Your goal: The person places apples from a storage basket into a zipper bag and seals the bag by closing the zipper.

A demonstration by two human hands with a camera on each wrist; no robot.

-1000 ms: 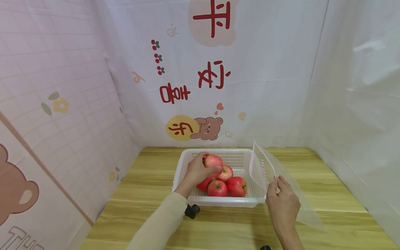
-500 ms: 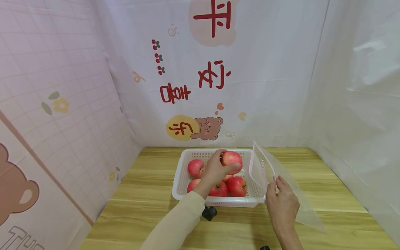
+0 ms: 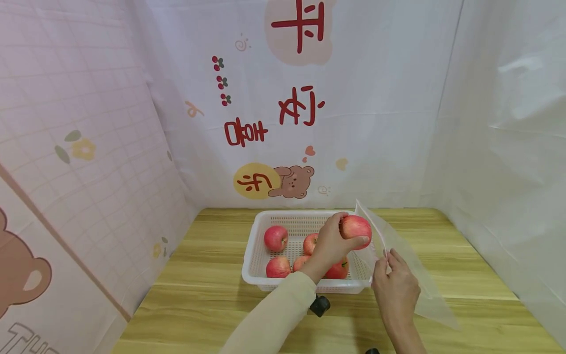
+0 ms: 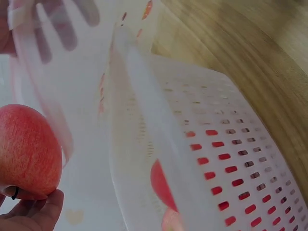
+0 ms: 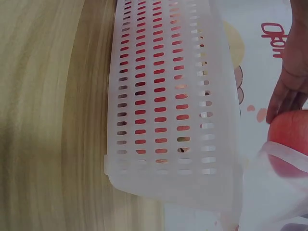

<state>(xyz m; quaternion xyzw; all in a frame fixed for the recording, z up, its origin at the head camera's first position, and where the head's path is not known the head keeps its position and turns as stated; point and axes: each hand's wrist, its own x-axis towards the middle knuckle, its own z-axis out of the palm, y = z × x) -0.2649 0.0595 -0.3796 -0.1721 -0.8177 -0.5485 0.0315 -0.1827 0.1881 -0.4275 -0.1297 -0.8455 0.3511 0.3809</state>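
The left hand (image 3: 331, 242) and the apple (image 3: 357, 231) it carries have moved right, from over the basket (image 3: 250, 246) to the opening of the clear bag (image 3: 431, 302); the right hand (image 3: 395, 285) and the bag have stayed nearly in place. The left fingers grip the apple from its left side, the thumb across the near face and the other fingers curled behind, so most of the fruit juts out to the right of them. In the left wrist view it sits just above the visible fingertips. The right wrist view shows the bag's edge crossing the apple; how far inside it is, I cannot tell. The right fingers pinch the edge of the bag, just below and to the right of the apple. Other apples (image 3: 275, 239) lie in the white basket, which stands on the wooden desk (image 3: 199, 295).
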